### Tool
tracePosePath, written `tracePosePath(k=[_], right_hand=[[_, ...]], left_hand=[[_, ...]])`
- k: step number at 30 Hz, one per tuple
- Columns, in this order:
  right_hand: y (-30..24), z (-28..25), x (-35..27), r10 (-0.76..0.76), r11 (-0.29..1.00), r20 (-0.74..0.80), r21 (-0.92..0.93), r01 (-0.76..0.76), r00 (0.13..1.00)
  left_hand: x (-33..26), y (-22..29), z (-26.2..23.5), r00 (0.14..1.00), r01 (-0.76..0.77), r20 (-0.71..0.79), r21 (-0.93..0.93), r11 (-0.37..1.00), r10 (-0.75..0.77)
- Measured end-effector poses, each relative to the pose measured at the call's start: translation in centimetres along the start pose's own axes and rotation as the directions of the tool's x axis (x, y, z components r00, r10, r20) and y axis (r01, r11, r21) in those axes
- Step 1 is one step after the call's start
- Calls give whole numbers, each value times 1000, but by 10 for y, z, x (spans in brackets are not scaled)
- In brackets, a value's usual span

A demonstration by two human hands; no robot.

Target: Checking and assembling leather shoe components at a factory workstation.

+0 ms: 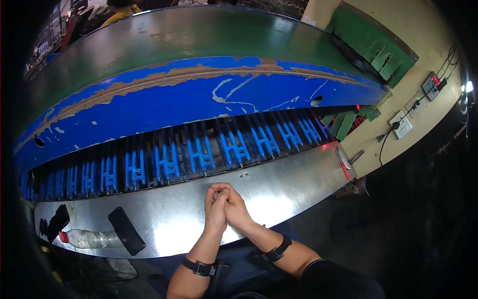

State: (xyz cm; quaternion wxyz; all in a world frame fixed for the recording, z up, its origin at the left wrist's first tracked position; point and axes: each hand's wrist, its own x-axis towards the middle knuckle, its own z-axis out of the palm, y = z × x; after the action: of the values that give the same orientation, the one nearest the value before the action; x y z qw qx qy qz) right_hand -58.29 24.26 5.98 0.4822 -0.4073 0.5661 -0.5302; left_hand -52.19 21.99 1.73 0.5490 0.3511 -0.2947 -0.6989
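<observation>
So both hands are clasped together right in the lower middle of the frame, the left hand point(215, 207) and the right hand point(235, 204) wrapped into each other with fingers curled shut, gripping nothing but one another. They're resting on the shiny curved sheet-metal ledge point(279, 192) that sweeps from lower left up to the right. Each wrist has a black strap band, the left wristband point(200, 268) and the right wristband point(277, 250), both near the bottom edge. Just above the hands, touching distance but apart from them, runs the row of bright blue plastic comb-like holders point(199, 155) sitting in dark slots, stretching from the far left to the upper right of center. Over that is the long blue-painted metal guard with chipped, rusty-brown streaks point(174, 102), and above that a green conveyor belt surface point(164, 37). Down in the lower left on the same metal ledge there's a flat black rectangular phone-like slab point(126, 230) lying tilted, and just beside it a clear plastic bottle with a red cap point(85, 238) lying on its side. Over on the right there's a beige tabletop point(423, 30) with a white wall-type socket with a black plug point(400, 124) and a stack of green flat pieces point(378, 47) in the upper right.
</observation>
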Motion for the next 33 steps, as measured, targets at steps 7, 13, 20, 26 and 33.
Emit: tracePosePath(k=[7,13,20,26,33], right_hand=[[6,1,4,24,1000,19,13,-25,1000],[3,1,3,10,1000,-5,-8,-10,1000],[1,2,1,-11,999,-2,49,11,1000],[4,0,3,2,1000,-5,9,-2,1000],[5,0,3,-4,1000,4,-10,4,1000]], left_hand=[[-3,14,6,1000,10,17,-23,1000,-10],[-6,22,8,989,149,-20,-9,989,-149],[-7,13,11,999,-29,-31,-43,999,27],[-7,23,10,993,119,8,-7,993,-119],[-1,6,7,998,-36,-56,-18,999,35]])
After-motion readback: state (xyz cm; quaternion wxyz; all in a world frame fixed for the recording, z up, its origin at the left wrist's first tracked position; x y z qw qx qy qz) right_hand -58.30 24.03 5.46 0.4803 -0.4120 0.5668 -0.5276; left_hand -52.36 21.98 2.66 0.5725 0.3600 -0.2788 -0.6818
